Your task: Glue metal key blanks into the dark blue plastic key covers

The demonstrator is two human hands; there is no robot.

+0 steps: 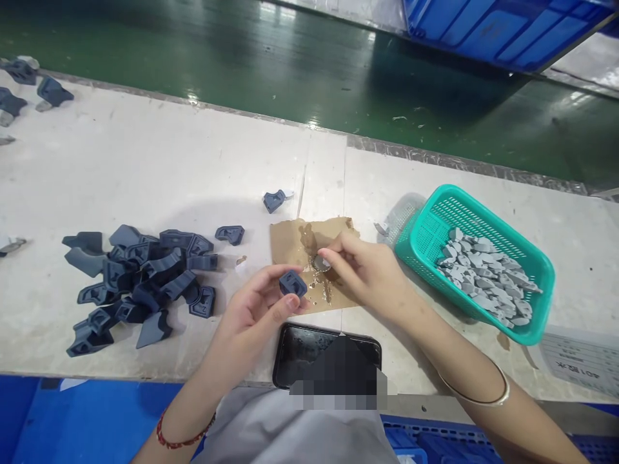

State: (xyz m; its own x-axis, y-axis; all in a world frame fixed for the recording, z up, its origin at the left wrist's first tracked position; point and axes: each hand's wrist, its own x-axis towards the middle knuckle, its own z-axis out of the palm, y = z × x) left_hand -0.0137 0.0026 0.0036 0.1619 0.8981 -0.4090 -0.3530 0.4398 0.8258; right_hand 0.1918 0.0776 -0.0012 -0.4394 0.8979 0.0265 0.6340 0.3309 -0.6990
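Note:
My left hand (pixel 256 306) grips a dark blue-grey molded part (pixel 293 284) between thumb and fingers, its recessed face turned up. Pinched in my right hand (pixel 362 270) is a small grey piece (pixel 321 261), held just over a brown cardboard sheet (pixel 287 241). Wet, shiny drops and streaks mark that cardboard. Left of my hands lies a heap of similar dark molded parts (pixel 145 270). A single dark part (pixel 231 234) rests at the heap's right side. Farther back, another dark part (pixel 274 201) has a light piece at its end.
A green basket (pixel 544 283) of small grey pieces (pixel 483 274) stands at right. A black phone (pixel 294 351) lies by the front edge. Several dark parts (pixel 54 91) sit at far left. Beyond the table are a green surface (pixel 217 71) and a blue crate (pixel 507 32).

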